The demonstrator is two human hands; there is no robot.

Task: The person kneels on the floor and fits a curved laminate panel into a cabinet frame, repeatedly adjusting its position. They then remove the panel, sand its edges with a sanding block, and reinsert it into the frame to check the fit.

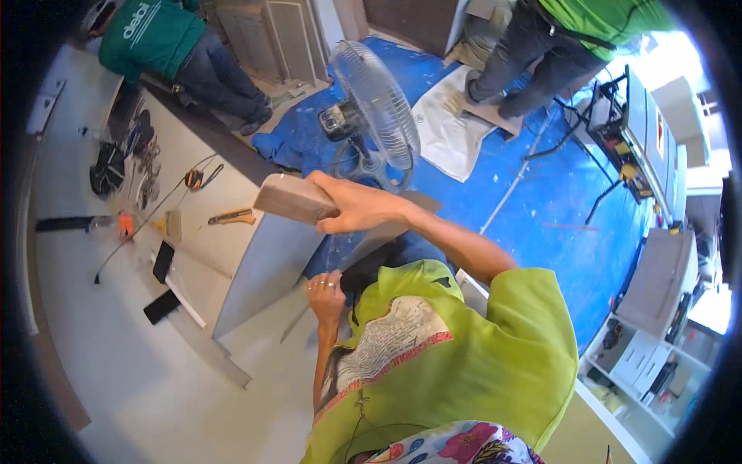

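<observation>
My right hand (359, 206) reaches across in front of my chest, its fingers wrapped round a brown wooden block (287, 198) with a smooth, rounded end. The block is held above the right end of a white worktop (197, 259). Lower down, near my waist, my left hand (325, 297) is closed, with a ring on one finger. What the left fingers hold, if anything, I cannot make out. An orange utility knife (232, 217) lies on the worktop just left of the block. Beyond it sits an orange and black tape measure (195, 179) with a cord beside it.
Two phones (163, 261) and assorted tools (143, 158) lie on the worktop. A pedestal fan (375, 108) stands on the blue-covered floor (533, 201). One person (158, 46) bends at the far left; another (556, 46) stands far right near a table saw (641, 147).
</observation>
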